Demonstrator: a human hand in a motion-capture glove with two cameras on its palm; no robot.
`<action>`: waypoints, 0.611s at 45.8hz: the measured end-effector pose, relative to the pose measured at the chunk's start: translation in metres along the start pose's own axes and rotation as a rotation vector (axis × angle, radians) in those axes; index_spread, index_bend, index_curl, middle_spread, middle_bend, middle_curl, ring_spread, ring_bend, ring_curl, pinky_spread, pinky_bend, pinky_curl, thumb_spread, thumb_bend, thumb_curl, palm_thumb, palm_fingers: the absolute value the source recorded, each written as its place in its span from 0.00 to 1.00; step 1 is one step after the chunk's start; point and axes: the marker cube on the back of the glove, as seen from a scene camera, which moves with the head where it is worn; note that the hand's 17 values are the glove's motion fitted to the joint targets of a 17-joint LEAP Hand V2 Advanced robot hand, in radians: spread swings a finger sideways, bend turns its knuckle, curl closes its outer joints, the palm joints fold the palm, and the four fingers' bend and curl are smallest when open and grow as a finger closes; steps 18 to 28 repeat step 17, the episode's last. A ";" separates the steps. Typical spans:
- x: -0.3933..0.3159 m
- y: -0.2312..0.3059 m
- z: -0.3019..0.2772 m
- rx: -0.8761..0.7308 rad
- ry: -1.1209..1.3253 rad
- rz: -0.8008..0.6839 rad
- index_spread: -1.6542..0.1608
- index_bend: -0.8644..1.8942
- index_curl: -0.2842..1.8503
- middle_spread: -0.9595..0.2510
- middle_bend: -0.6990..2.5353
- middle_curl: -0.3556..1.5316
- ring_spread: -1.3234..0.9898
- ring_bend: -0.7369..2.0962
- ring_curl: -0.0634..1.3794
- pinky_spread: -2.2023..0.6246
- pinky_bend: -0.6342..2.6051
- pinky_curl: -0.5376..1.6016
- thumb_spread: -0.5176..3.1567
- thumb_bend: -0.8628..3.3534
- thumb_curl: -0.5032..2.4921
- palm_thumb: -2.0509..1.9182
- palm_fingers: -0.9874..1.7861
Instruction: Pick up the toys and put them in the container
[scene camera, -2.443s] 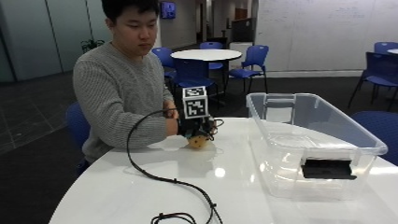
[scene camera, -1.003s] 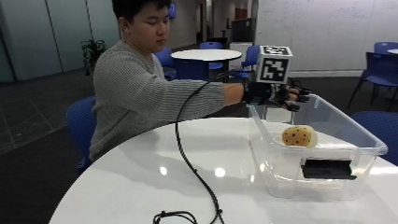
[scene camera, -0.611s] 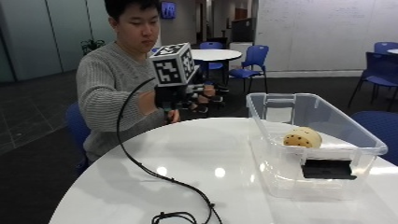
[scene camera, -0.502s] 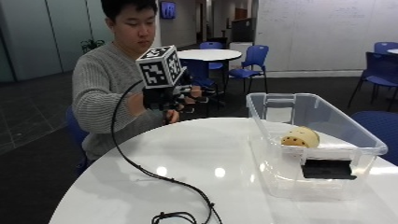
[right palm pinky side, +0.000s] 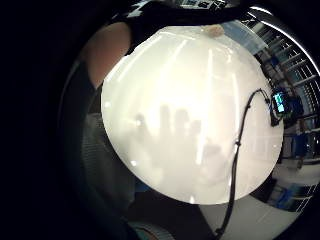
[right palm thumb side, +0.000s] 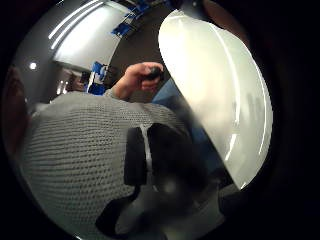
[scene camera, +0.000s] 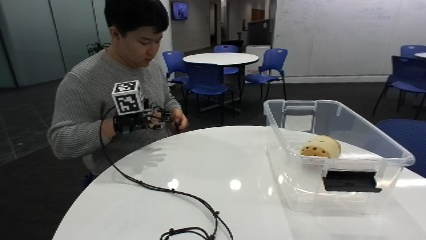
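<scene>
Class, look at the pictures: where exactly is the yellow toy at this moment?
In the outside view the yellow toy lies inside the clear plastic container on the white table, away from the gloved right hand near the person's chest.

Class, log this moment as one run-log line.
right hand: above table edge, holding nothing | toy: in clear container | table: no toy visible

Overhead lights; bright glare streaks on the glossy white table (scene camera: 219, 200). Hand shadow falls on it. Palm views dark-rimmed, strongly curved.
</scene>
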 end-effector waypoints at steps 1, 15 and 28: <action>-0.001 0.003 0.003 0.001 0.007 0.010 0.68 0.39 0.34 0.65 0.27 0.33 0.52 0.31 0.21 0.79 0.37 0.40 0.49 0.19 0.23 0.50 0.33; -0.001 0.022 0.012 0.032 0.053 0.085 0.68 0.39 0.35 0.63 0.27 0.34 0.51 0.32 0.20 0.79 0.36 0.40 0.49 0.19 0.22 0.50 0.33; -0.002 0.023 0.012 0.035 0.053 0.086 0.68 0.39 0.35 0.63 0.27 0.34 0.51 0.32 0.20 0.79 0.36 0.40 0.49 0.19 0.22 0.50 0.33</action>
